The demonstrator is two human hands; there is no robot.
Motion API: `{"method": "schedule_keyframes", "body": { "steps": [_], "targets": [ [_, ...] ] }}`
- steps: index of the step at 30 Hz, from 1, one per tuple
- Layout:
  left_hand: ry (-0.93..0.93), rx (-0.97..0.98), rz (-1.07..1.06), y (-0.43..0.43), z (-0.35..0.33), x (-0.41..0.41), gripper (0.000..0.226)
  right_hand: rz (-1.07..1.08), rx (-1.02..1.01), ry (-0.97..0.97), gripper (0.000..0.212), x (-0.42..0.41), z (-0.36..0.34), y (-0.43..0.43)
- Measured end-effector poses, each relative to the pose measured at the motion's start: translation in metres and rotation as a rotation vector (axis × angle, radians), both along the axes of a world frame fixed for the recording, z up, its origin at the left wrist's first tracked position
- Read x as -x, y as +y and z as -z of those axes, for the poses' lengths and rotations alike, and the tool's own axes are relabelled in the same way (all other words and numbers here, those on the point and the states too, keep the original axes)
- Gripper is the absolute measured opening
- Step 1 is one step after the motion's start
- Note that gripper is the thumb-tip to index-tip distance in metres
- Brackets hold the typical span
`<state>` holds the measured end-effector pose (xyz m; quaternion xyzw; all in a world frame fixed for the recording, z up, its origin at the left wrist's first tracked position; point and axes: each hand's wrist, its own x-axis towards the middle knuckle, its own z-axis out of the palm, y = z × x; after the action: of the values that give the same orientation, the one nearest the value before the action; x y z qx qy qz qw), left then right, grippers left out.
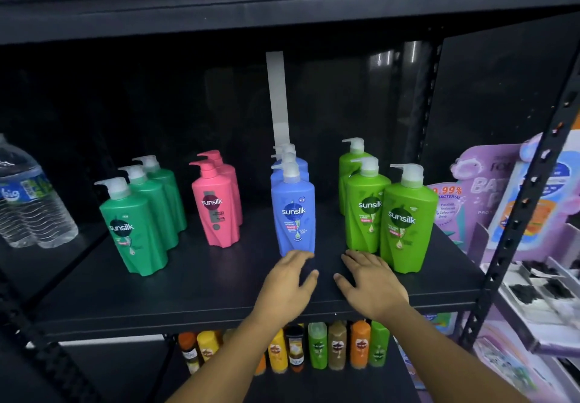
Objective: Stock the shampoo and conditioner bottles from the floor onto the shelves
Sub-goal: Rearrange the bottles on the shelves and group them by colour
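Landmark: the front blue plastic pump bottle [296, 217], head of a blue row running back on the black metal shelf [204, 296]. Left of it stand two pink plastic pump bottles [215, 211]. Further left are three dark green plastic pump bottles [135, 230] in a slanting file. Right of it are three light green plastic pump bottles [405, 224], the nearest one closest to the shelf edge. All are upright w/ labels facing out.

Both hands are empty. The left hand [288, 280] is just in front of the blue bottle's base, fingers loosely spread, tips at or nearly at the base — contact can't be told. The right hand [370, 280] is in front and to the right of it, fingers relaxed and spread low over the shelf, near the light green bases, gripping nothing.

Progress, as a judgement: four colour rows are up, so a good part looks done, and the hands suggest straightening, not carrying. The shelf has bare room in front of the blue bottle & either side. What's left can't be said — the floor isn't in view, so there's no count of remaining stock. Below the blue bottle, small orange, yellow and green bottles [317, 346] line the lower level.
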<state>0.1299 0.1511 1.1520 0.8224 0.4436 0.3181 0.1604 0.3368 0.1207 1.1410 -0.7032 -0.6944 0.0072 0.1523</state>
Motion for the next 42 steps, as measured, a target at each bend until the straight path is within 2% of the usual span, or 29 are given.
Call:
{"method": "schedule_keyframes", "body": {
  "steps": [3, 7, 12, 17, 19, 21, 22, 24, 26, 28, 34, 38, 42],
  "targets": [
    [0.134, -0.008, 0.117, 0.005, -0.003, -0.02, 0.039, -0.036, -0.016, 0.068, 0.064, -0.004, 0.0, 0.0],
    [0.244, 0.056, 0.168, 0.014, -0.004, -0.045, 0.044, -0.094, -0.052, 0.115, 0.058, -0.011, 0.0, -0.007],
    [0.464, 0.041, 0.209, 0.02, 0.007, -0.05, 0.056, -0.137, -0.155, 0.068, 0.049, -0.018, 0.011, -0.027],
    [0.54, 0.02, 0.203, 0.023, 0.008, -0.052, 0.059, -0.007, -0.347, 0.124, 0.03, -0.019, 0.016, -0.05],
    [0.526, 0.032, 0.202, 0.023, 0.007, -0.052, 0.059, 0.096, -0.38, 0.236, 0.019, -0.022, 0.013, -0.056],
    [0.507, 0.042, 0.202, 0.023, 0.006, -0.051, 0.059, 0.216, -0.401, 0.455, 0.012, -0.026, 0.006, -0.056],
    [0.5, 0.049, 0.202, 0.023, 0.006, -0.051, 0.058, 0.296, -0.424, 0.569, 0.019, -0.029, 0.003, -0.054],
    [0.482, 0.06, 0.198, 0.023, 0.007, -0.051, 0.058, 0.436, -0.498, 0.717, 0.047, -0.038, -0.005, -0.047],
    [0.458, 0.074, 0.19, 0.023, 0.007, -0.05, 0.058, 0.488, -0.537, 0.73, 0.076, -0.048, -0.009, -0.036],
    [0.433, 0.083, 0.186, 0.023, 0.007, -0.049, 0.058, 0.488, -0.485, 0.723, 0.091, -0.056, -0.012, -0.026],
    [0.354, 0.139, 0.183, 0.024, 0.008, -0.05, 0.058, 0.434, -0.337, 0.795, 0.079, -0.067, -0.008, -0.016],
    [0.085, 0.277, 0.146, 0.027, -0.002, -0.061, 0.071, 0.349, -0.259, 0.8, 0.08, -0.073, -0.006, -0.019],
    [-0.163, 0.306, 0.119, 0.045, -0.006, -0.092, 0.086, 0.319, -0.216, 0.815, 0.08, -0.078, -0.003, -0.017]
  ]
}}
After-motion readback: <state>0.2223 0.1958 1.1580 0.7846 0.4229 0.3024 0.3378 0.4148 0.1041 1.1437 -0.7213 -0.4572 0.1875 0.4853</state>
